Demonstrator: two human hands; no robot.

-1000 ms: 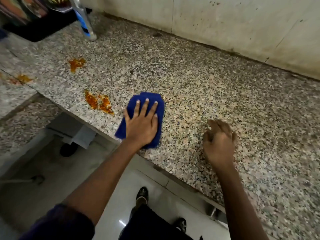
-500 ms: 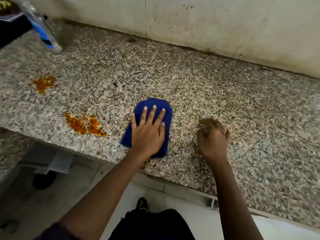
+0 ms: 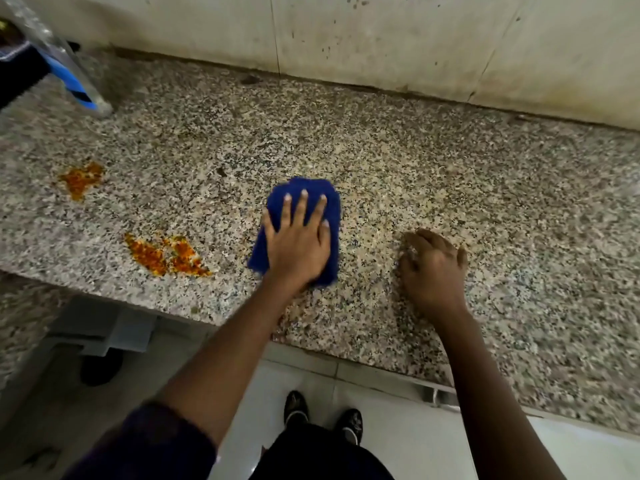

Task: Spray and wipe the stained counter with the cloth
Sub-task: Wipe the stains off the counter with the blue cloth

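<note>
My left hand (image 3: 298,244) lies flat, fingers spread, pressing a folded blue cloth (image 3: 311,192) onto the speckled granite counter (image 3: 415,174). My right hand (image 3: 433,268) rests on the counter to the right of the cloth, fingers curled under, holding nothing that I can see. Two orange stains mark the counter left of the cloth: one near the front edge (image 3: 166,254), one farther left (image 3: 81,178). A clear spray bottle (image 3: 65,71) with a blue label stands at the back left.
A dirty tiled wall (image 3: 381,39) runs along the back of the counter. A dark object (image 3: 17,74) sits at the far left by the bottle. Below the front edge are a lower ledge (image 3: 97,330), the pale floor and my shoes (image 3: 322,414).
The view has shifted so the counter lies more level in frame. The left hand with the cloth has slid slightly away from the front-edge stain, toward the right hand. The right hand stays curled on the counter.
</note>
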